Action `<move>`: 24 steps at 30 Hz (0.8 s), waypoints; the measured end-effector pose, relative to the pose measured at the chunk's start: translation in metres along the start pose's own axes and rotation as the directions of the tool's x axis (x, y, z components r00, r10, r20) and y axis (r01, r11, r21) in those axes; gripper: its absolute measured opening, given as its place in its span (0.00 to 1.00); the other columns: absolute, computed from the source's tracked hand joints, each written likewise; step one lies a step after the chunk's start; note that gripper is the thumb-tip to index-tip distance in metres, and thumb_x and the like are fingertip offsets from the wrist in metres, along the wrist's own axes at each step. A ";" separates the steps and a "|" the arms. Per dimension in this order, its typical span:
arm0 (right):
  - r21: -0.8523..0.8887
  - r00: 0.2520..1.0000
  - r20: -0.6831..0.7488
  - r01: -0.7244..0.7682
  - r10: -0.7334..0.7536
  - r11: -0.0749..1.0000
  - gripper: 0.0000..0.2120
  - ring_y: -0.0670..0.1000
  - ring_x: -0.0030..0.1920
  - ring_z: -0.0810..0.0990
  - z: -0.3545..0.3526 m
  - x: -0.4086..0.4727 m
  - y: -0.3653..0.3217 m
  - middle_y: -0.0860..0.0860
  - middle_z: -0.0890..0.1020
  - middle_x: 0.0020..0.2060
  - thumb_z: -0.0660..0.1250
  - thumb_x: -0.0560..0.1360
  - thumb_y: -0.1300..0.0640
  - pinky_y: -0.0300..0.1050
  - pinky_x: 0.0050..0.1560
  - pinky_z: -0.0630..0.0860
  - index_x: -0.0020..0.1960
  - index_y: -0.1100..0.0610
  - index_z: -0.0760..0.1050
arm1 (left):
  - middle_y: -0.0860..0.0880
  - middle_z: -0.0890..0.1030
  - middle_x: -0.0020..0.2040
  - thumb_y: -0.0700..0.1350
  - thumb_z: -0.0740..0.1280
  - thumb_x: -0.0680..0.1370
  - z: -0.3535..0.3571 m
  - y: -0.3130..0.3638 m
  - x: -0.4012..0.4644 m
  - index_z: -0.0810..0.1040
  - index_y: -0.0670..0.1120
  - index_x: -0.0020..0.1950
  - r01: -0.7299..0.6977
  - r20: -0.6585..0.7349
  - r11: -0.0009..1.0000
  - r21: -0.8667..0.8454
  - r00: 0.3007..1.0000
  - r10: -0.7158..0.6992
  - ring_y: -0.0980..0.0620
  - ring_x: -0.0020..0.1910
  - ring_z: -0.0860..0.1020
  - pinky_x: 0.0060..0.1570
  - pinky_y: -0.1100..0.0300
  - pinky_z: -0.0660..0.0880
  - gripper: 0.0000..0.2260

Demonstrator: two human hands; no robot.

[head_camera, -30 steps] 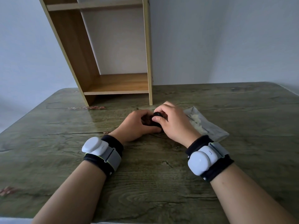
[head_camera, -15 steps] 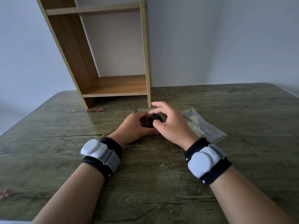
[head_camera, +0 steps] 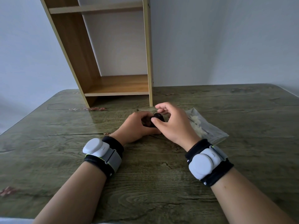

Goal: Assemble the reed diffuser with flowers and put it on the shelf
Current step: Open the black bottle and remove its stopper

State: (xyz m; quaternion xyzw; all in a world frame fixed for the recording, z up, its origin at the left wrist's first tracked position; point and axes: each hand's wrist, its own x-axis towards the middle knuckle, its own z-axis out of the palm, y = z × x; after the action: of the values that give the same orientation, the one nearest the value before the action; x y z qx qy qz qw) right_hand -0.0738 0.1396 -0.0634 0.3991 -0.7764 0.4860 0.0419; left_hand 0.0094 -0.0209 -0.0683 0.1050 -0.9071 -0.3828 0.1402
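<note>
A small dark diffuser bottle [head_camera: 148, 123] stands on the green wood-grain table [head_camera: 145, 175], just in front of the wooden shelf [head_camera: 119, 84]. My left hand [head_camera: 137, 126] grips the bottle's body from the left. My right hand [head_camera: 173, 123] pinches the bottle's black cap [head_camera: 157, 117] between thumb and fingers, its other fingers spread above. Most of the bottle is hidden by both hands. A clear plastic bag [head_camera: 205, 125] with white flowers and thin sticks lies flat right of my right hand.
The shelf stands at the table's back edge against a pale wall, its lowest board bare and a second board higher up. Both wrists wear black bands with white sensor pods.
My right hand has lifted and loosened over the cap, its fingers spreading more. The left hand kept its hold on the bottle. The camera tipped up slightly.
</note>
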 end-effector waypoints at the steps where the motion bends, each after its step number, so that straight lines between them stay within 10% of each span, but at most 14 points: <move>1: -0.011 1.000 -0.008 0.000 0.000 1.000 0.18 0.43 0.54 0.78 0.000 0.000 0.000 0.45 0.82 0.52 0.76 0.73 0.52 0.33 0.55 0.73 0.62 0.51 0.80 | 0.52 0.86 0.45 0.53 0.81 0.69 0.000 0.000 0.000 0.84 0.54 0.51 0.000 0.000 1.000 0.002 1.000 0.000 0.51 0.46 0.83 0.50 0.49 0.81 0.14; 24: 0.051 0.994 -0.091 -0.060 0.064 0.997 0.14 0.46 0.61 0.81 -0.015 0.009 0.003 0.46 0.83 0.59 0.70 0.79 0.62 0.47 0.64 0.77 0.63 0.53 0.79 | 0.55 0.85 0.47 0.55 0.82 0.68 0.000 0.002 0.000 0.83 0.53 0.55 0.060 -0.014 0.996 0.060 0.998 -0.059 0.59 0.44 0.81 0.45 0.65 0.76 0.18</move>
State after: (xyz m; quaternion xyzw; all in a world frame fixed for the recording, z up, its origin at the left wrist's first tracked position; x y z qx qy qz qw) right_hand -0.0864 0.1468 -0.0534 0.3527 -0.7737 0.5237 0.0528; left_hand 0.0094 -0.0198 -0.0667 0.1383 -0.9138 -0.3587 0.1311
